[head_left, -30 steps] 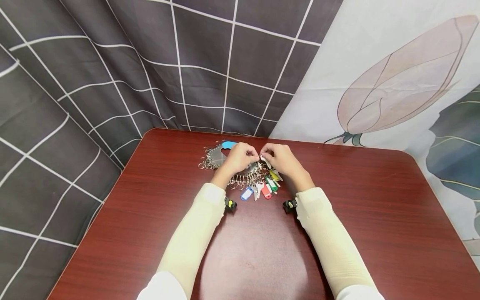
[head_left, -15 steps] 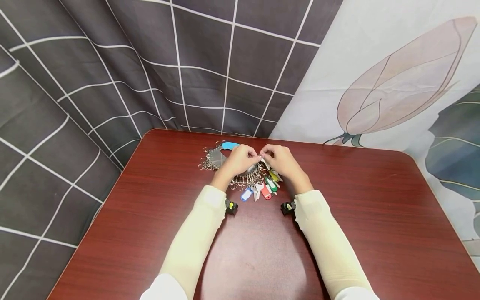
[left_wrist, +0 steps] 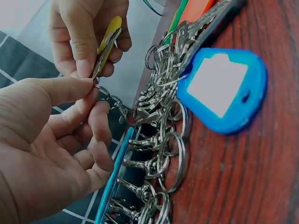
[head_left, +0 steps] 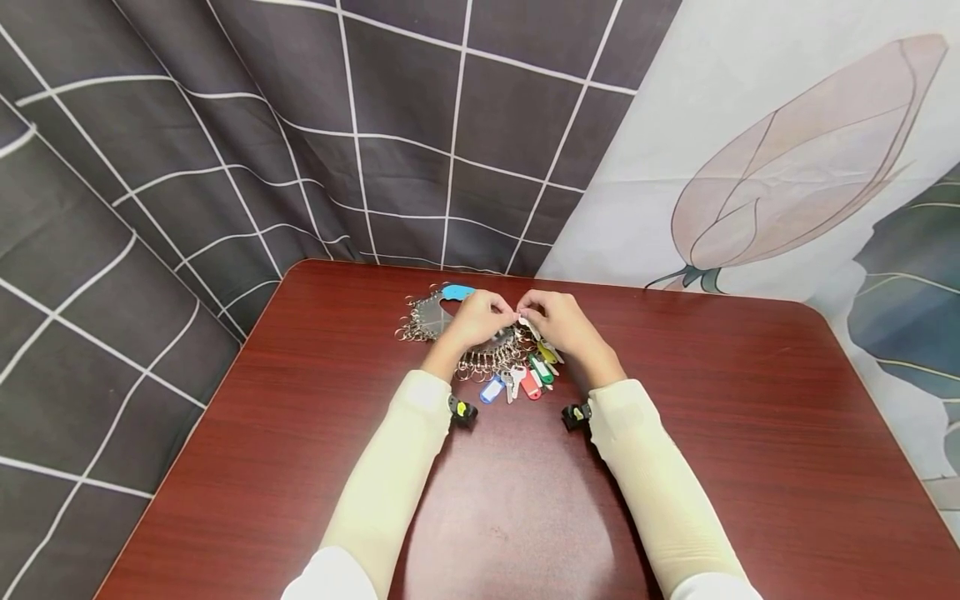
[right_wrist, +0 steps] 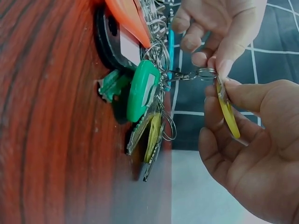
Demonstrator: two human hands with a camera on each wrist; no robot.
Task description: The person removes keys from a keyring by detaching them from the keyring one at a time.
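Left forearm [head_left: 386, 467]: is slanting up and inward from the bottom of the head view, sleeved.
Right forearm [head_left: 660, 467]: is mirroring that slant from the other side, also sleeved.
Left wrist [head_left: 442, 358]: is showing bare, lying roughly in line with its forearm.
Right wrist [head_left: 604, 363]: is showing bare too.
Left grip [head_left: 478, 319]: is pinching at its tips.
Left thumb [left_wrist: 65, 88]: is lying almost straight above the fingers.
Left fingers [left_wrist: 99, 121]: are resting loosely curled.
Right grip [head_left: 561, 321]: is pinching at its tips, just beside the left grip.
Right thumb [right_wrist: 247, 95]: is lying nearly straight.
Right fingers [right_wrist: 212, 144]: are resting bent inward.
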